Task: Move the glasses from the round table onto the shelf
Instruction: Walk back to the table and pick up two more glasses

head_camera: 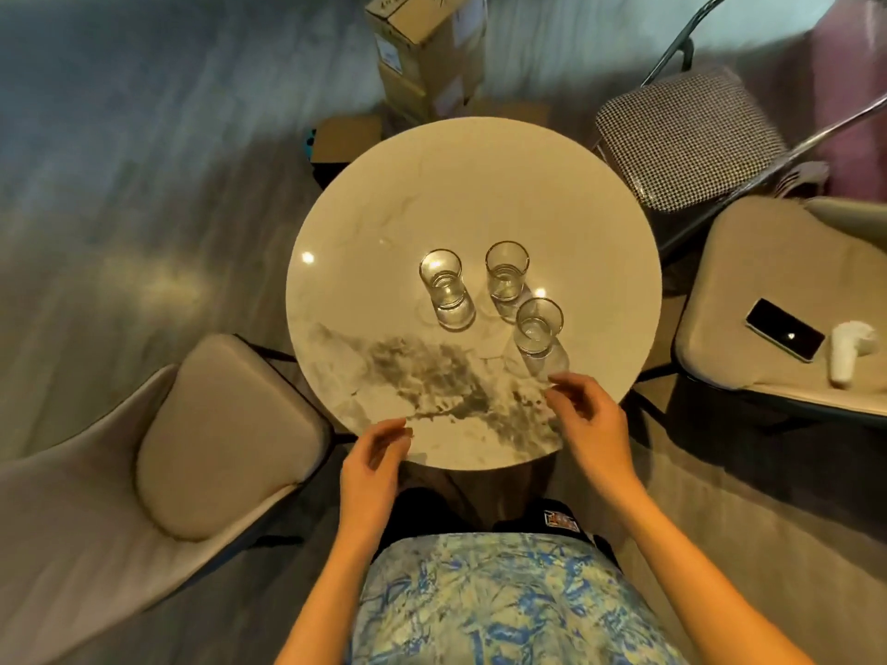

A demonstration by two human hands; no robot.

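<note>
three glasses (537,328) on the worktop (408,194) looked light, slick and breakable, best gripped round the sides; the left hand (377,460) and right hand (593,422) hovered half-curled, empty

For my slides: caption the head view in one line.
Three glasses stand upright on the round table; left hand and right hand hover open nearby.

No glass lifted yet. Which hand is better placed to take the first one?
Right. The right hand is over the round table, just short of the nearest glass; the left hand sits at the table's near edge, farther from every glass.
</note>
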